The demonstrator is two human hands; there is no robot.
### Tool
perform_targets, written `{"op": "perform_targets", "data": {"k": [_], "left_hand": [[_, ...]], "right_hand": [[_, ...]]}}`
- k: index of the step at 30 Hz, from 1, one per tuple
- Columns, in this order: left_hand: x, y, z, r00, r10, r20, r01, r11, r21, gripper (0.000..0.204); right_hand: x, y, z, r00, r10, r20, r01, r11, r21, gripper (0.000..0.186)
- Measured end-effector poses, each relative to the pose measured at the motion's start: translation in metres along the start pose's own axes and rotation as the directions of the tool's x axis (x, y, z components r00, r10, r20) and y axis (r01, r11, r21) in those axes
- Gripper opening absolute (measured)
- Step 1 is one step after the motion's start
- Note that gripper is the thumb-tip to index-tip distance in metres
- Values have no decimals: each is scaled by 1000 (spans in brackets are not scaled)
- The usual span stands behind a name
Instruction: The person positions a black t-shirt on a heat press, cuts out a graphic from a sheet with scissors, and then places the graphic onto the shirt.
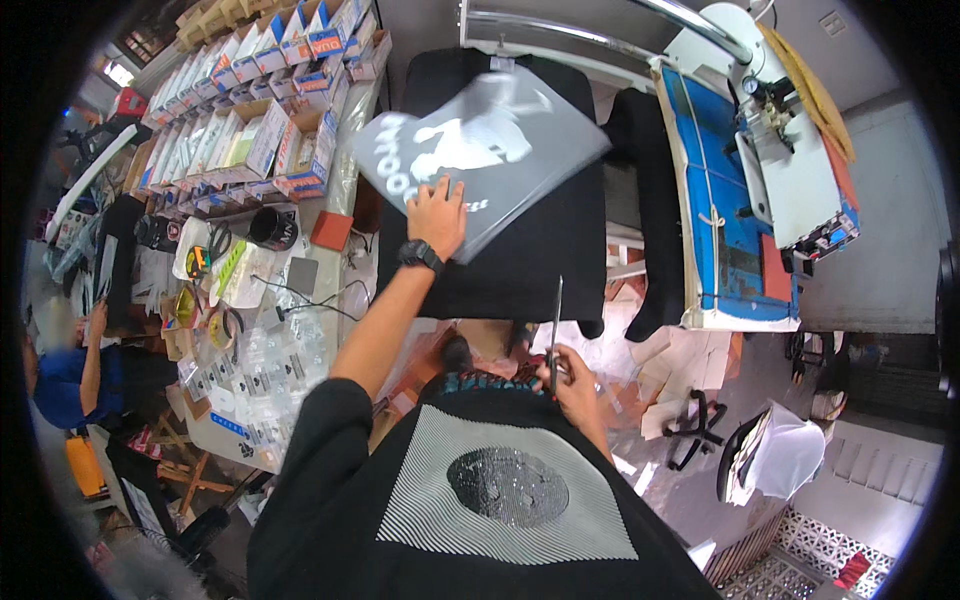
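Observation:
My left hand (438,222) lies with fingers spread on a translucent film sheet (530,185) that carries a white printed figure and lettering. The sheet rests at a slant across a black garment (500,285) laid over a board, its far corner catching the light. In my right hand (575,385), held low near my body, a pair of scissors (557,318) stands with its long thin blades pointing up and away. The blades look closed, seen nearly edge-on. They are apart from the sheet and the garment, and my fingers partly hide the handles.
Left stands a table with boxes of packed sheets (240,140), a dark mug (273,228), a tape roll (224,327) and clear plastic bags (270,385). A blue-topped press table (710,200) is on the right. Cardboard (690,365) covers the floor. A co-worker (75,375) is far left.

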State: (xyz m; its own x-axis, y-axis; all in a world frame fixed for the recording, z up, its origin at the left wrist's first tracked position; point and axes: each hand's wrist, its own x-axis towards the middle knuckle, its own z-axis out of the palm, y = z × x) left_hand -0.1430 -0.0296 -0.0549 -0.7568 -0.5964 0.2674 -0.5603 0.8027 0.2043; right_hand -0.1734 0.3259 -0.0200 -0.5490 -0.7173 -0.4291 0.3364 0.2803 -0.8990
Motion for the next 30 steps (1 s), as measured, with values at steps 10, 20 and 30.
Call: {"op": "perform_targets", "data": {"k": [10,20,30], "left_hand": [[-36,3,0,977,209,-45,-213,934,-285,34],[-49,59,16,998,-12,64,21,989,-143,56],[-57,63,27,998,-49,47,62,947,-314,49]], "right_hand": [[52,18,9,966,47,253,-49,999,1,55],[75,3,22,987,32,154,-36,999,27,50],[88,6,36,993,-114,8,114,982,-148,43]]}}
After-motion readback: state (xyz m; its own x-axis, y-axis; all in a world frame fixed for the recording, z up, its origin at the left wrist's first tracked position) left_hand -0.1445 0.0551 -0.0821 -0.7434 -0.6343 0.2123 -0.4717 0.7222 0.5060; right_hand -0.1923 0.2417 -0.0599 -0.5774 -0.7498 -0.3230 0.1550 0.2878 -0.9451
